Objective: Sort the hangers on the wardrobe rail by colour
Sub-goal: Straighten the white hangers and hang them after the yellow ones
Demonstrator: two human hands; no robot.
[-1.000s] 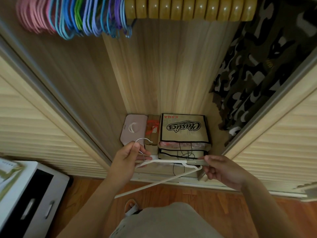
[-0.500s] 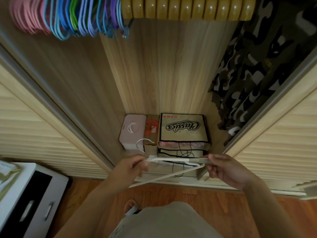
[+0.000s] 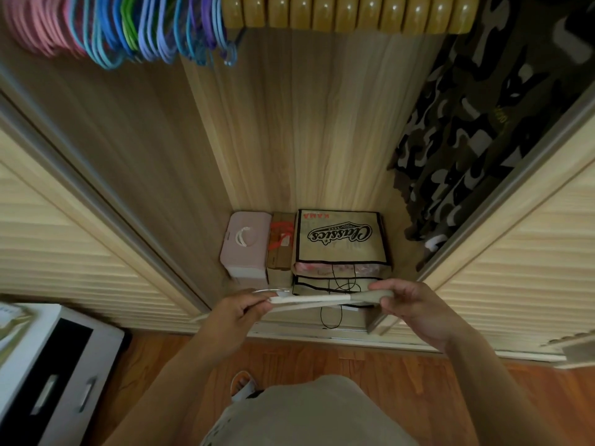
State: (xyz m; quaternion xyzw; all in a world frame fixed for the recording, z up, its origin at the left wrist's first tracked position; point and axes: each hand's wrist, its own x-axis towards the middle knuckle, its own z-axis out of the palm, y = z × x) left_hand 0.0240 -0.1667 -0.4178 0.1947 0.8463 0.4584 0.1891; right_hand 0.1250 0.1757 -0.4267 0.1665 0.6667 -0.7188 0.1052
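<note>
Both hands, left (image 3: 236, 309) and right (image 3: 415, 305), pinched the white hanger (image 3: 314, 299) flat; its hook could snag the bag cords (image 3: 341, 283) nearby.

two hands (image 3: 240, 312) (image 3: 415, 309), one white hanger (image 3: 309, 300), one pink box (image 3: 246, 243)

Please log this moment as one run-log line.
left hand: holds white hanger | right hand: holds its other end | coloured hangers: on rail
</note>
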